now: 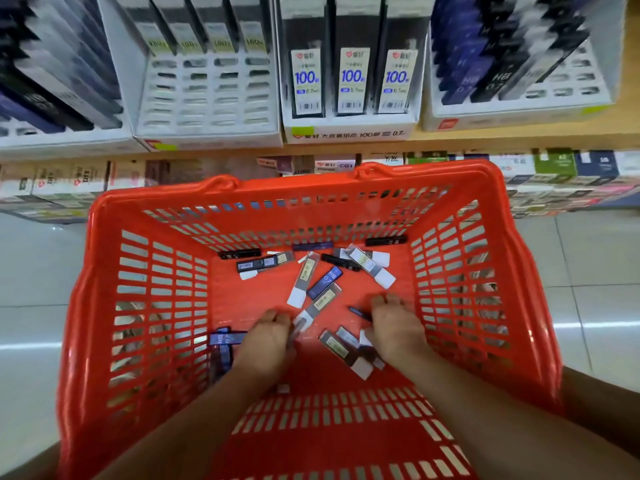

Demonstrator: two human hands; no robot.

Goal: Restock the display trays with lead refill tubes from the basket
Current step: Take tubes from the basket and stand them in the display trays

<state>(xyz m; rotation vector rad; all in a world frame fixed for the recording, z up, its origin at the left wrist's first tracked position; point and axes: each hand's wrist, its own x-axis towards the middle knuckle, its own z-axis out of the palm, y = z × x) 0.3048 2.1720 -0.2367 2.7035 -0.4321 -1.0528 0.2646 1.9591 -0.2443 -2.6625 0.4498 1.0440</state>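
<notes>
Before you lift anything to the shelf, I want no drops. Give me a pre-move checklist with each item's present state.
1. Both hands in the basket: ok, left hand and right hand are down among the tubes.
2. Right hand's hold on the dark tube: ok, its end pokes out from curled fingers.
3. Left hand's hold on the clear tube: cannot tell, blurred.
4. Stock left: ok, many tubes lie loose on the basket floor.
5. Room in the white display tray: ok, its front slots look empty.
</notes>
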